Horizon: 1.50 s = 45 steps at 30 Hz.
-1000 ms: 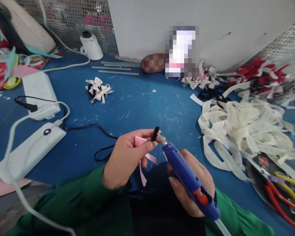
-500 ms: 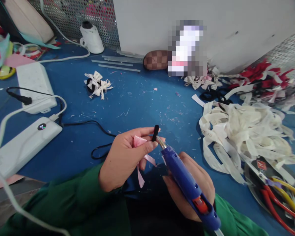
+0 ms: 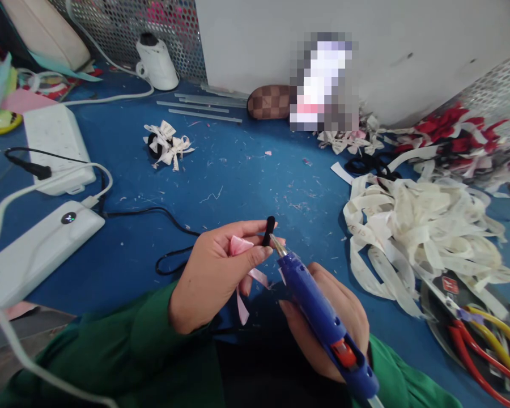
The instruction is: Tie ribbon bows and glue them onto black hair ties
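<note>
My left hand is closed, pinching a black hair tie between thumb and fingers so that a short loop of it stands up. A pink ribbon bow sits in the same hand, its tails hanging below the fingers. Wrapped around a blue hot glue gun, my right hand points the metal nozzle up and to the left. The nozzle tip is at the black hair tie, close to my left thumb; whether it touches cannot be made out.
White ribbon is heaped on the right, near red-handled pliers and yellow handles. Bows on a black band lie farther back. A white power bank and cables occupy the left. Glue sticks and a checkered pouch line the back.
Hardly anything differs. Both hands keep their hold, and the glue gun's body has shifted very slightly left, with its nozzle still at the black hair tie.
</note>
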{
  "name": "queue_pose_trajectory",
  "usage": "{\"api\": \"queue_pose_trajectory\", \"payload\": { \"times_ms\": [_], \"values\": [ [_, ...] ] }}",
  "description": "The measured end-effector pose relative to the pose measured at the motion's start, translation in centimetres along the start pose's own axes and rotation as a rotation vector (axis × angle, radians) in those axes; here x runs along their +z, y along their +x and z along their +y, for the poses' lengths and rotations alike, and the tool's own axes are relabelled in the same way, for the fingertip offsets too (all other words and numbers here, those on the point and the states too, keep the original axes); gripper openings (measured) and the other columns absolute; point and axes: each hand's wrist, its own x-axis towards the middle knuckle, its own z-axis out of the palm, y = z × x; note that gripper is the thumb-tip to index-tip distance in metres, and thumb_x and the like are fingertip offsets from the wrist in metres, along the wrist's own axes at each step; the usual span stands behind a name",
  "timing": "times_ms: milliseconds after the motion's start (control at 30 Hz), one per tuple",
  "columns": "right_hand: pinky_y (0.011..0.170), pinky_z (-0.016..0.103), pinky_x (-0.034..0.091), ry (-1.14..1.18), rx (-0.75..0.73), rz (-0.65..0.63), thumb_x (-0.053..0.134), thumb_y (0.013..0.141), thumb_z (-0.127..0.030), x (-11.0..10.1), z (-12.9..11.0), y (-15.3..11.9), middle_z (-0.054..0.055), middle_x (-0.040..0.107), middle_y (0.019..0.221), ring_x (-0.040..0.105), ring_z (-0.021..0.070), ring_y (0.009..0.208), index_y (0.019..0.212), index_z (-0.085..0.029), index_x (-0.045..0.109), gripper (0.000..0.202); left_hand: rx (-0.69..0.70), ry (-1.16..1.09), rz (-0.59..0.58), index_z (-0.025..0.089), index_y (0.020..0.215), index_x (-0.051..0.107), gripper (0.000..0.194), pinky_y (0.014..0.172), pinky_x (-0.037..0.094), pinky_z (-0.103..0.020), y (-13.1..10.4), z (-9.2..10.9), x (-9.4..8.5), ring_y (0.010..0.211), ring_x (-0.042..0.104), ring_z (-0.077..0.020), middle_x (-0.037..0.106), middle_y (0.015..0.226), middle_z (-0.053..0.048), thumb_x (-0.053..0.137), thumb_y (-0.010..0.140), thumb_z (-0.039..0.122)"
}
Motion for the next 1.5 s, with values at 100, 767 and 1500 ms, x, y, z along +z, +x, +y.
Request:
{"api": "queue_pose_trajectory", "payload": {
  "times_ms": [100, 767, 1500],
  "values": [
    [0.044, 0.025, 0.036, -0.006, 0.006, 0.001, 0.057, 0.085, -0.015, 0.04, 0.05, 0.08, -0.003, 0.044, 0.061, 0.044, 0.0115, 0.049, 0.074, -0.023, 0.042, 0.021, 0.007, 0.001, 0.0, 0.019, 0.12, 0.074, 0.042, 0.037, 0.036, -0.017, 0.0, -0.07, 0.01, 0.039, 0.044, -0.0015, 0.078, 0.102, -0.011, 0.077, 0.08, 0.031],
    [0.043, 0.026, 0.033, -0.009, 0.034, 0.027, 0.059, 0.086, -0.018, 0.27, 0.1, -0.09, -0.004, 0.043, 0.061, 0.042, 0.0105, 0.046, 0.072, -0.023, 0.043, 0.023, 0.003, -0.007, -0.002, 0.019, 0.118, 0.075, 0.041, 0.038, 0.038, -0.017, -0.04, 0.16, 0.12, 0.038, 0.042, -0.0006, 0.078, 0.103, -0.01, 0.078, 0.079, 0.03],
    [0.042, 0.026, 0.031, -0.021, 0.037, 0.04, 0.058, 0.087, -0.02, 0.47, 0.16, -0.06, -0.005, 0.041, 0.06, 0.041, 0.0102, 0.045, 0.071, -0.024, 0.04, 0.025, -0.002, 0.013, 0.017, 0.019, 0.119, 0.075, 0.042, 0.038, 0.037, -0.018, -0.06, 0.11, 0.08, 0.039, 0.045, -0.0024, 0.079, 0.093, -0.008, 0.079, 0.079, 0.03]
  ]
}}
